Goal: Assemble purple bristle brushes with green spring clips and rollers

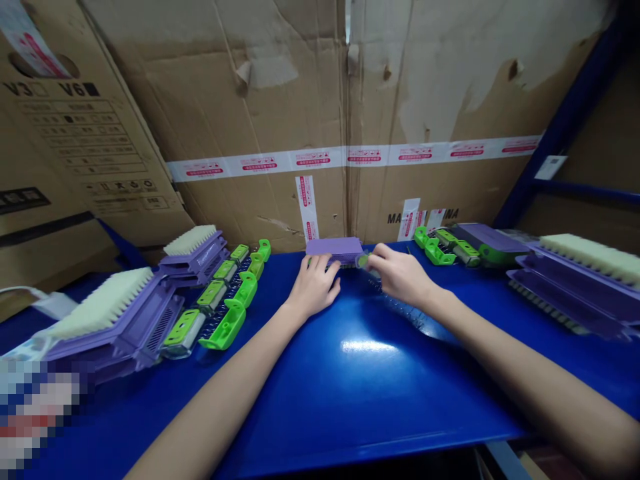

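A flat purple plastic piece (334, 248) lies at the back of the blue table, close to the cardboard wall. My left hand (314, 285) is at its front edge, fingers bent over it and thumb to the right. At the piece's right end, my right hand (400, 272) is closed in a pinch on a small clear-and-green plastic part (363, 261), which is blurred and partly hidden by the fingers. Below my right wrist lie thin shiny metal springs or wires (407, 312), too smeared to tell which.
To the left stand purple pieces with cream bristles (107, 300), beside clear-and-green parts (213, 293) and bright green caps (227, 325) in rows. More green caps (439, 252) and a bristled purple stack (575, 280) are on the right. Cardboard (260, 100) closes the back.
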A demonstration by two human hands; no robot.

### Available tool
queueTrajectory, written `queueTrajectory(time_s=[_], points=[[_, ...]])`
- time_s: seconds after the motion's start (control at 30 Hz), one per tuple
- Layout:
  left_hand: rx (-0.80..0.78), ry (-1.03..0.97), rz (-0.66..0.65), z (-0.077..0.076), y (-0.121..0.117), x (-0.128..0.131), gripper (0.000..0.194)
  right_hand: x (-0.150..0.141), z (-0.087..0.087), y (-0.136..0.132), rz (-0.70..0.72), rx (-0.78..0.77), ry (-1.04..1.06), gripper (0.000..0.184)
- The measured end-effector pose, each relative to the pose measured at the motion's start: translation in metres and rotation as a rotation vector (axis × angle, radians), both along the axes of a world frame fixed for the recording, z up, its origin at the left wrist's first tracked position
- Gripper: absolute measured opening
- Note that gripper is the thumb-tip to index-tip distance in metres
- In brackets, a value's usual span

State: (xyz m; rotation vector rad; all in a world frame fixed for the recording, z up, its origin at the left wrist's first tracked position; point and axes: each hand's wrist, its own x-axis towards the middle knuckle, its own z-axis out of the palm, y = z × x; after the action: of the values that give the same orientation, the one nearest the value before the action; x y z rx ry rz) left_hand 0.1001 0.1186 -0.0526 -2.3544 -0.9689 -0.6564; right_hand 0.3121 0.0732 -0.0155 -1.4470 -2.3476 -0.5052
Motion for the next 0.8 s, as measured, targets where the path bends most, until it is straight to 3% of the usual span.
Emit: queueTrajectory(time_s=[0.3,0.53,0.8], points=[[-0.037,0.001,-0.053,0.0,0.002,-0.001,0.037,-0.029,-0.024,-0.005,0.214,-0.044,-0.108,0.027],[-0.058,0.158,-0.235,0.006,-0.002,-0.003,0.03,-0.019,-0.014,-0.005,0.17,0.003,0.064,0.023],[-0.029,0.084,-0.199,0.003,0.0,-0.002,0.039,-0.016,-0.014,-0.005,0.122,-0.123,0.002,0.022]])
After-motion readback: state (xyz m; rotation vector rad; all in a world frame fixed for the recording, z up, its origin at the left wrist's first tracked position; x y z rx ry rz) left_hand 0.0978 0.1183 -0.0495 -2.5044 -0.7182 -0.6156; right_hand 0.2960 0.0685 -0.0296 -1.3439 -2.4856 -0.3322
